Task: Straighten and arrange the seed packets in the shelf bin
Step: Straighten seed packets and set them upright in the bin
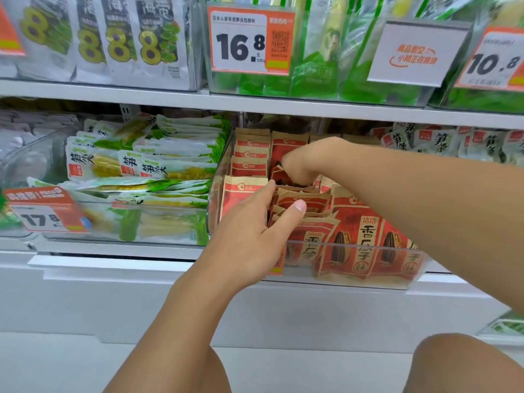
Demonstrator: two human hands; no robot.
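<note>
Facing white shelf (170,102) | clear bin (354,245) | seed packets (365,236)

to my left a clear bin (51,154) of green-n-yellow bamboo shoot packs (147,165) w/ a 17.8 price tag (45,209). shelf above: a 16.8 tag (249,41), white "8" packs (119,38), green packs (340,61), a 10.8 tag (496,61).

The light is bright and even, with only soft shadows under the long white shelf board (255,104). The clear plastic bin front (354,251) shines a little. Edges bend and look blurry.
</note>
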